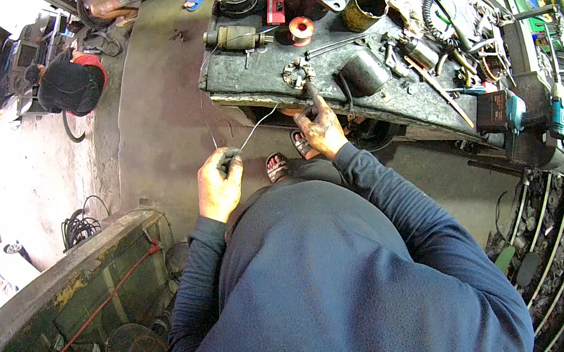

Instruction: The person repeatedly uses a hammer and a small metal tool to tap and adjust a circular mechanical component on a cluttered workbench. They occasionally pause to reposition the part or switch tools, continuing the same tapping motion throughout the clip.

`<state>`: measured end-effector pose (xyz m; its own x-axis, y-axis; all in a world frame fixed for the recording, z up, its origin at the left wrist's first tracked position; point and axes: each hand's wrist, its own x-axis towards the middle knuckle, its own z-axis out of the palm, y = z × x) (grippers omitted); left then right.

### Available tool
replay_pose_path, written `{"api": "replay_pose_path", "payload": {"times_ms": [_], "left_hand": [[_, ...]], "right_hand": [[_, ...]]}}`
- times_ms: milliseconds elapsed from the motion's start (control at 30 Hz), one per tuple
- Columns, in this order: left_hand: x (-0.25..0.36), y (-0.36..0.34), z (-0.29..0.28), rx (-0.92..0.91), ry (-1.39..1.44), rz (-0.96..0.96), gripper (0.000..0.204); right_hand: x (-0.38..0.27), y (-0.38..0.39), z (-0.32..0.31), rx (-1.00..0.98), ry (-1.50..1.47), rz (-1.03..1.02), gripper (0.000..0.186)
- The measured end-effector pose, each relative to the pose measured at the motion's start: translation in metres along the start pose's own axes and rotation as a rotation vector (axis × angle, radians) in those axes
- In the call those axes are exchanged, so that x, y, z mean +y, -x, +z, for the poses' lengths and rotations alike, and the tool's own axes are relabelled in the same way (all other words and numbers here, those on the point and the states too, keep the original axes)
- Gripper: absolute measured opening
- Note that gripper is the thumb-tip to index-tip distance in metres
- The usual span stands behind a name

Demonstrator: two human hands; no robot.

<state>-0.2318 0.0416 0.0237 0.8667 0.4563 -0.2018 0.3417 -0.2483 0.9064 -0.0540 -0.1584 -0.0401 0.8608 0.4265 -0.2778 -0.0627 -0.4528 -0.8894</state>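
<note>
My left hand is closed in a pinch on a thin silvery wire. The wire's free end rises toward the bench edge, and a thinner strand trails up from the same hand. My right hand is at the bench's front edge, thumb apart, with a blackened forefinger stretched up to a small round metal part. Its other fingers are mostly hidden. Behind the round part stands an orange-red spool. A dark cylindrical housing lies to its right.
The workbench also bears a motor armature, a red box, a rusty can and scattered tools. A green-walled bin stands at left, a slatted rack at right. A co-worker in a black cap crouches at far left.
</note>
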Motion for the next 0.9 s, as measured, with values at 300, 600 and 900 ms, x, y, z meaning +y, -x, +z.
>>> {"api": "replay_pose_path", "payload": {"times_ms": [300, 600, 900], "left_hand": [[-0.001, 0.000, 0.002, 0.002, 0.014, -0.020, 0.013], [0.002, -0.004, 0.005, -0.008, -0.034, -0.011, 0.014], [0.002, -0.008, 0.014, 0.008, 0.013, -0.006, 0.016]], "right_hand": [[-0.011, 0.005, -0.004, -0.127, 0.180, 0.121, 0.092], [-0.028, 0.003, -0.008, -0.224, 1.158, -0.001, 0.082], [-0.036, -0.002, -0.037, -0.257, 1.223, -0.242, 0.063]]}}
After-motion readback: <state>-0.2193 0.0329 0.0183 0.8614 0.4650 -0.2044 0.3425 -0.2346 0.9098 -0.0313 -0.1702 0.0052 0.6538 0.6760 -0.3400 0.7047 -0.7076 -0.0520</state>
